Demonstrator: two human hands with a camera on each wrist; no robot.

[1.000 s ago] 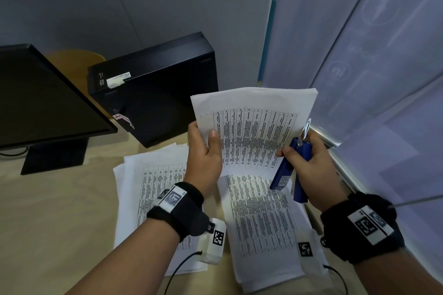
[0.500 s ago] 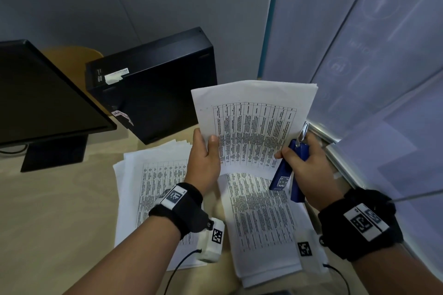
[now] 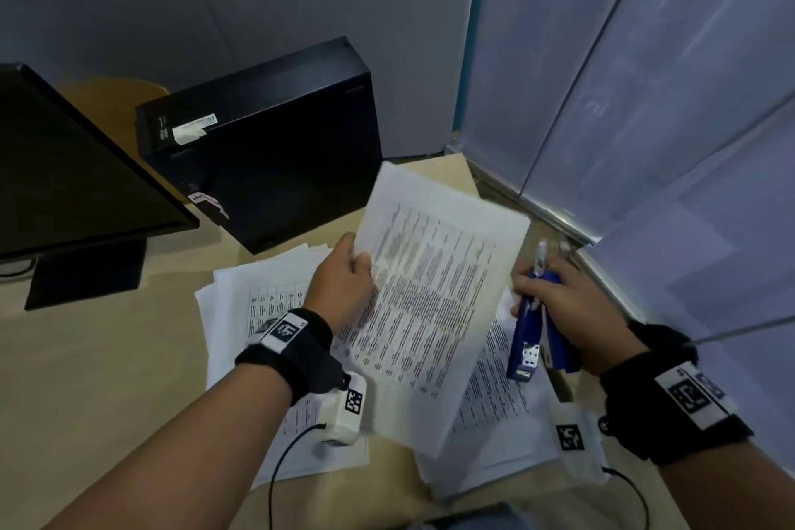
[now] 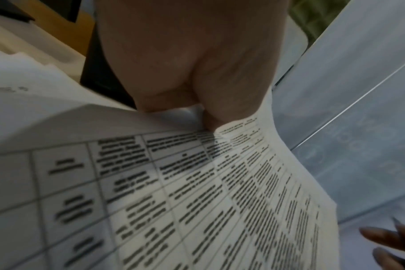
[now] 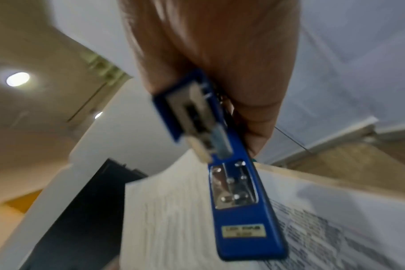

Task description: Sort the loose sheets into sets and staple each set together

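My left hand (image 3: 344, 284) pinches a set of white printed sheets (image 3: 434, 297) by its left edge and holds it tilted low over the desk; in the left wrist view the thumb (image 4: 231, 87) presses on the set of sheets (image 4: 197, 201). My right hand (image 3: 559, 310) grips a blue stapler (image 3: 531, 336), clear of the held set's right edge. The right wrist view shows the stapler (image 5: 234, 182) pointing at the paper. One pile of sheets (image 3: 241, 306) lies on the left of the desk. Another pile (image 3: 494, 409) lies under the held set.
A black computer case (image 3: 266, 151) stands on the desk behind the papers, with a dark monitor (image 3: 64, 172) at the left. Frosted glass panels (image 3: 645, 99) close off the right side. Bare wooden desk (image 3: 86, 379) lies to the left of the piles.
The held set has dropped from upright to a low tilt over the piles. My right hand with the stapler has come away from the set's right edge.
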